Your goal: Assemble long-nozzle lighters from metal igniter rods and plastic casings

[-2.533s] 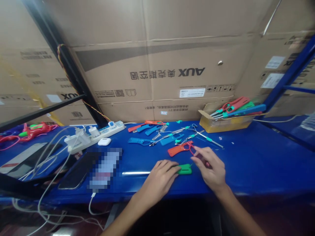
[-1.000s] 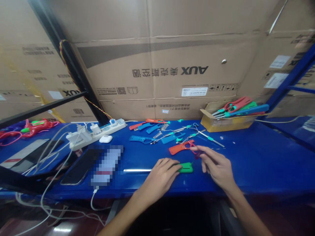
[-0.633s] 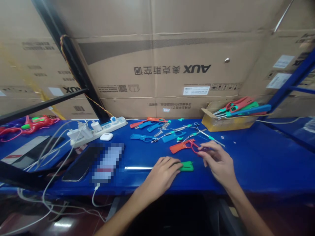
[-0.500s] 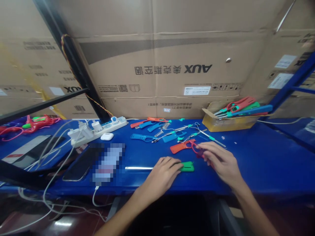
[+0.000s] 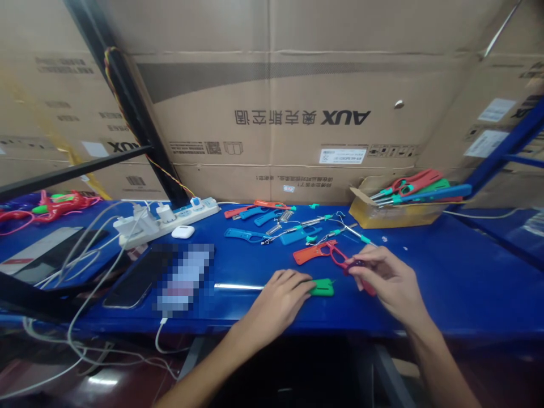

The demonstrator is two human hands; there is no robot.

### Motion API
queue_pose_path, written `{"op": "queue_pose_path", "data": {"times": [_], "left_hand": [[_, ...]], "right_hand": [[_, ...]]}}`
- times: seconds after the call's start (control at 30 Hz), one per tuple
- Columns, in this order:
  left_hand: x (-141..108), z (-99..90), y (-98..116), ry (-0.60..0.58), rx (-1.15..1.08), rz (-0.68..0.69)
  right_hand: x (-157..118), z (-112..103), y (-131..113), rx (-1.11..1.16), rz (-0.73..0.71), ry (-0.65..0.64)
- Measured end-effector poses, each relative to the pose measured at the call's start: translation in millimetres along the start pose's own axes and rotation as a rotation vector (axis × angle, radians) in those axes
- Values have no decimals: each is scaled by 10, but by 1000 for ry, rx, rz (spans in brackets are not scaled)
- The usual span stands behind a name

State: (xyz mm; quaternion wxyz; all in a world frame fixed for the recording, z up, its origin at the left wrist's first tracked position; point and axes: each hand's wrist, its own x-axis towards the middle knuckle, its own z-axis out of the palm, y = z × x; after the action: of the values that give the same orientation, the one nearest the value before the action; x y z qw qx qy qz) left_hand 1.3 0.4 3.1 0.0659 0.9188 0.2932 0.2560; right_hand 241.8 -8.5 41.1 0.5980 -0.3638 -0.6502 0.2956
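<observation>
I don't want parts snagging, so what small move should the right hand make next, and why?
I'd probably ease the right hand slightly up and rightward: the red plastic looped piece it pinches seems to overlap the flat orange plastic handle in this view; contact is unclear. The left hand covers part of the green plastic handle.

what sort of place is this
Probably a small-parts workbench, perhaps in a workshop or storeroom: loose plastic handles lie on a blue tabletop, an open box holds similar pieces, and large AUX-printed cardboard stands behind.
</observation>
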Motion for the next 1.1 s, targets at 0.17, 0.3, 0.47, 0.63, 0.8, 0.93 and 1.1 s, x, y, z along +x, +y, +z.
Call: {"op": "queue_pose_path", "data": {"times": [0.17,0.3,0.47,0.63,0.8,0.93,1.1], "left_hand": [[1,0,6,2,12,-10],[-5,8,5,-13,-6,-16],[-37,55,-29,-16,-19,1],[-45,10,2,30,-13,37],[-48,-77,33,340,-147,-84],[-72,-89,24,389,-248,-87],[-68,-99,57,260,-220,26]], "right_hand": [[17,50,50,-107,-1,73],[10,46,58,-333,-71,40],[-54,11,-97,-411,-253,39],[-132,83,-88,-502,-235,-157],[-141,348,166,-700,-84,-544],[-152,492,182,-830,-56,-612],[-168,582,77,-895,32,-678]]}}
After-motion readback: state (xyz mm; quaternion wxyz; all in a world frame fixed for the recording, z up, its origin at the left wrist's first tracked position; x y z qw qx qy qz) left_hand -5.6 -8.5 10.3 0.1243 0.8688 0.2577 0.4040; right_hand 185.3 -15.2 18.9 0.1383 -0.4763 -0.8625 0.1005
